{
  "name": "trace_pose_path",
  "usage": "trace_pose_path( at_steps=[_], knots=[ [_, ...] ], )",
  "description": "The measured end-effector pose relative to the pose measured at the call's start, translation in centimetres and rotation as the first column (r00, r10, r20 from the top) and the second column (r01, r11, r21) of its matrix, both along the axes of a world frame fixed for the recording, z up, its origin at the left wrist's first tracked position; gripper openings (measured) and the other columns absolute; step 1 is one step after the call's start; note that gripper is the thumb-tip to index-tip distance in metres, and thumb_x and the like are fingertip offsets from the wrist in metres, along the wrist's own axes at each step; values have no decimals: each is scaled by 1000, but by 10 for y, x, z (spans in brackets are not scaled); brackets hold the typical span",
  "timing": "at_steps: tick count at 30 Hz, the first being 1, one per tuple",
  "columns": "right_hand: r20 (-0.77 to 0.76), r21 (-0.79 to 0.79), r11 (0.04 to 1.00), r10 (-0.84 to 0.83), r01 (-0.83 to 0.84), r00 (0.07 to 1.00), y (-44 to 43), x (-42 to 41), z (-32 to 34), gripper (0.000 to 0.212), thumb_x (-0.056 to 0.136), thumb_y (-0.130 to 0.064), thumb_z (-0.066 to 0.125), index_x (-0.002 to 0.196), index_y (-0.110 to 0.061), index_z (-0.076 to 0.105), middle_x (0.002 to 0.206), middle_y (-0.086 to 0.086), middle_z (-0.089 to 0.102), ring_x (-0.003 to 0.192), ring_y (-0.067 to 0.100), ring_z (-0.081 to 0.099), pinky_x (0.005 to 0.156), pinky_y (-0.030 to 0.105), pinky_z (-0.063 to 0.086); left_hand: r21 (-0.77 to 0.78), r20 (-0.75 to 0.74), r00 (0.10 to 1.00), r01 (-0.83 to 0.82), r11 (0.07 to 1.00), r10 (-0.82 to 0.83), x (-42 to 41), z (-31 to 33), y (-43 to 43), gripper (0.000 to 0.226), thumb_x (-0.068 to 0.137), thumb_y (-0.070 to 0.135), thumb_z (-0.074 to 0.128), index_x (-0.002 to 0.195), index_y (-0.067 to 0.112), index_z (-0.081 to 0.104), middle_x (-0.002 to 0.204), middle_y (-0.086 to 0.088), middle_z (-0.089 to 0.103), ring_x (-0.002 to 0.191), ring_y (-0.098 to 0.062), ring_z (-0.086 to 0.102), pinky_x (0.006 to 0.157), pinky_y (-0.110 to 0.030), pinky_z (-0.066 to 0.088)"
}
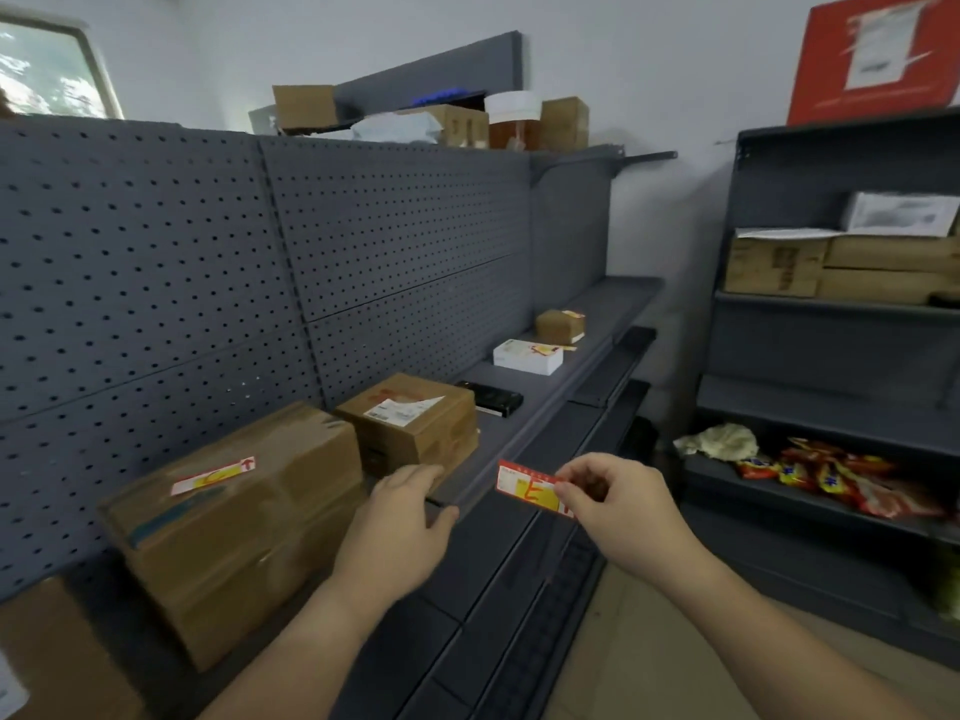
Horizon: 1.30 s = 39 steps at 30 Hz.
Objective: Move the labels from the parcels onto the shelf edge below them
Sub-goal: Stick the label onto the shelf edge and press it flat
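From the head camera, the print on the red and yellow label (527, 490) is too blurred to read, and its right end is covered by the right hand (618, 506). The left fingertips are hidden where they meet the shelf edge (524, 433), so how firmly they press cannot be told.

The right hand pinches the label between thumb and forefinger, the other fingers curled in. The left hand (402, 517) is spread open and holds nothing, its fingers lying on the front of the shelf just beside the smaller brown parcel (410, 420).

The held label is a narrow strip, red-bordered with a yellow patch, hanging in the air just in front of the shelf edge, right of the left hand; it is not touching the shelf. Left of the smaller parcel, a large brown parcel (234, 517) carries a second label (213, 475) on its top. Further along the shelf, a white box (527, 357) and a small brown box (560, 325) also bear labels.
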State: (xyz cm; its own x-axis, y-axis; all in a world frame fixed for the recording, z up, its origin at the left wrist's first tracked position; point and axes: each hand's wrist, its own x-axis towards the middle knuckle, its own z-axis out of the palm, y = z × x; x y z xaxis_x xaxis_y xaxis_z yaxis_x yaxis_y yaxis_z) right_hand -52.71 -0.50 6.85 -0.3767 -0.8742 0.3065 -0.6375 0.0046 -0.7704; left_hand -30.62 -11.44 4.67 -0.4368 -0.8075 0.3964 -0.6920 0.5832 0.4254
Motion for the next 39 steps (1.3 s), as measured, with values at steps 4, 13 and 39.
trace_pose_path(
  at_steps=[4,13,39],
  knots=[
    [2,11,999,-31,31,1000,-6,-60,-2,8,88,-27,71,84,-34,70,78,-15,69,74,-2,63,61,14,47,7,6,999,43,999,-43,-68,-2,-14,53,91,40,60,140,27,45,140,10,46,128,-8,41,103,-25,35],
    [-30,3,1000,-19,19,999,-34,-174,1,7,89,-27,69,88,-33,71,83,-16,68,78,-2,62,64,13,48,12,-9,998,59,998,-58,-186,-6,-50,49,90,39,62,136,25,50,132,9,53,121,-10,46,102,-30,42],
    [-94,8,976,-214,216,972,-197,-389,2,8,90,-30,68,95,-35,71,86,-19,67,83,-4,61,72,17,53,25,34,961,274,961,-275,-445,-11,-254,50,91,40,61,138,29,47,139,12,49,126,-9,44,103,-30,42]
  ],
)
